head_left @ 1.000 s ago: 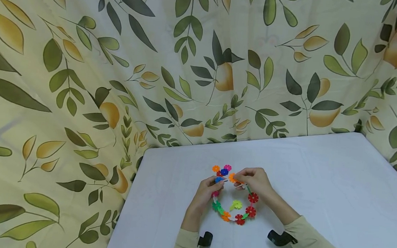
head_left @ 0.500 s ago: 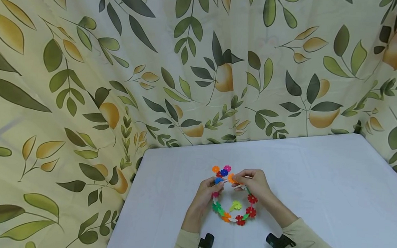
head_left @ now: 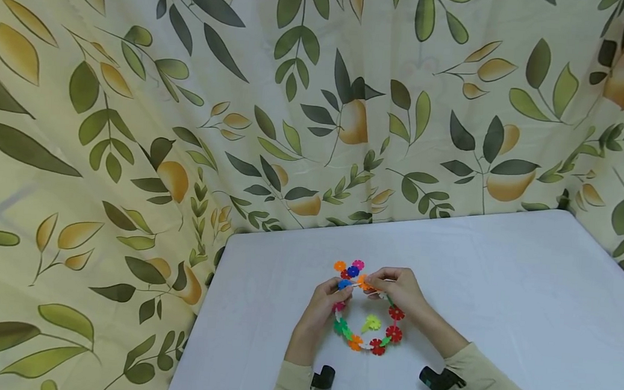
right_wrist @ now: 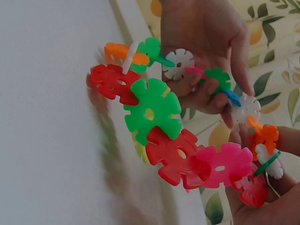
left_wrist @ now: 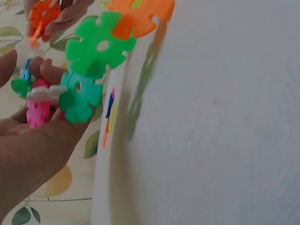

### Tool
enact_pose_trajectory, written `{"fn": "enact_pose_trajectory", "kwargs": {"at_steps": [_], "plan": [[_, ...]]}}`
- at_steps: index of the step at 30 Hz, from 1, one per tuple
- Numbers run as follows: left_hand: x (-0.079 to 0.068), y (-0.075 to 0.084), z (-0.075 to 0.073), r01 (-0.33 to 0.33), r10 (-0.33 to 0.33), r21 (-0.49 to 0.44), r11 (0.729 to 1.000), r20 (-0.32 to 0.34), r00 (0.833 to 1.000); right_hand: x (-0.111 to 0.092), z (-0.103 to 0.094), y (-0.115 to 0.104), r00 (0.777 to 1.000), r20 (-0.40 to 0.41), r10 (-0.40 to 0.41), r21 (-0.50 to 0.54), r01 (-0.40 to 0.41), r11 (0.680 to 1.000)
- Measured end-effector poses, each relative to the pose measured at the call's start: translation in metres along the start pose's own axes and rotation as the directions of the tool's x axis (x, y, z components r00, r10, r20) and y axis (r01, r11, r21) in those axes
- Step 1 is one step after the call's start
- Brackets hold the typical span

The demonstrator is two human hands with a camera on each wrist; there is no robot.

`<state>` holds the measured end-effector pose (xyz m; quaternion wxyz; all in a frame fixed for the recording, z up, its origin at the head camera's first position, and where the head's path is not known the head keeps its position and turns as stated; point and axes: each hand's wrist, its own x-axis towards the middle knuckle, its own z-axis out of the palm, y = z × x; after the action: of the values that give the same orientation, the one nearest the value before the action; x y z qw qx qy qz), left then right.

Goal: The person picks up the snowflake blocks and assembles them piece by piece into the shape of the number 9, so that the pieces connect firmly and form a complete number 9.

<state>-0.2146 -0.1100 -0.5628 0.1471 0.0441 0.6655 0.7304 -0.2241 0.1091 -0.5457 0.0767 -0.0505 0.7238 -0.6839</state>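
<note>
Your left hand (head_left: 317, 307) pinches the disc chain (head_left: 394, 334) beside a blue disc (head_left: 344, 284), your right hand (head_left: 404, 290) pinching at an orange disc (right_wrist: 266, 136)!

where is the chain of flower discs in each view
Head: below and right of centre, looped between left hand and right hand; chain.
Left wrist: upper left, reaching the top edge; chain.
Right wrist: looping from centre to right; chain.
Shared landmark: leaf-patterned curtain.
</note>
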Motion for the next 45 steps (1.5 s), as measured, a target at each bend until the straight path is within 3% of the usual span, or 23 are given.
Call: {"fn": "enact_pose_trajectory", "kwargs": {"at_steps": [6,15,17,22,27,35,41,45], "plan": [[0.000,0.001,-0.010,0.072,-0.069,-0.051,0.996,0.057,0.996,-0.001,-0.007,0.000,1.000,0.000,0.000,-0.011,0.000,1.000],[0.000,0.002,-0.018,-0.008,0.008,-0.001,1.000,0.051,0.999,0.004,-0.012,0.001,0.997,-0.016,0.082,-0.111,-0.083,0.990],[-0.001,0.002,-0.020,-0.005,0.005,0.001,1.000,0.058,0.998,0.007,-0.014,0.004,0.996,-0.001,0.091,-0.104,-0.090,0.991],[-0.002,0.002,-0.023,0.009,-0.010,0.008,1.000,0.077,0.997,0.011,-0.020,0.014,0.991,0.086,0.103,-0.221,-0.081,0.972],[-0.002,0.002,-0.024,-0.003,0.002,0.014,1.000,0.089,0.996,0.011,-0.025,0.024,0.968,0.243,0.056,-0.352,0.034,0.935],[-0.002,0.001,-0.025,-0.003,0.000,0.019,1.000,0.125,0.992,0.009,-0.027,0.028,0.875,0.482,-0.043,-0.332,0.228,0.915],[-0.001,-0.001,-0.027,0.016,-0.020,0.032,0.999,0.135,0.991,0.007,-0.024,0.031,0.837,0.537,-0.103,-0.375,0.346,0.860],[-0.001,-0.001,-0.027,0.010,-0.014,0.032,0.999,0.117,0.993,0.006,-0.023,0.032,0.837,0.524,-0.158,-0.402,0.406,0.820]]}}
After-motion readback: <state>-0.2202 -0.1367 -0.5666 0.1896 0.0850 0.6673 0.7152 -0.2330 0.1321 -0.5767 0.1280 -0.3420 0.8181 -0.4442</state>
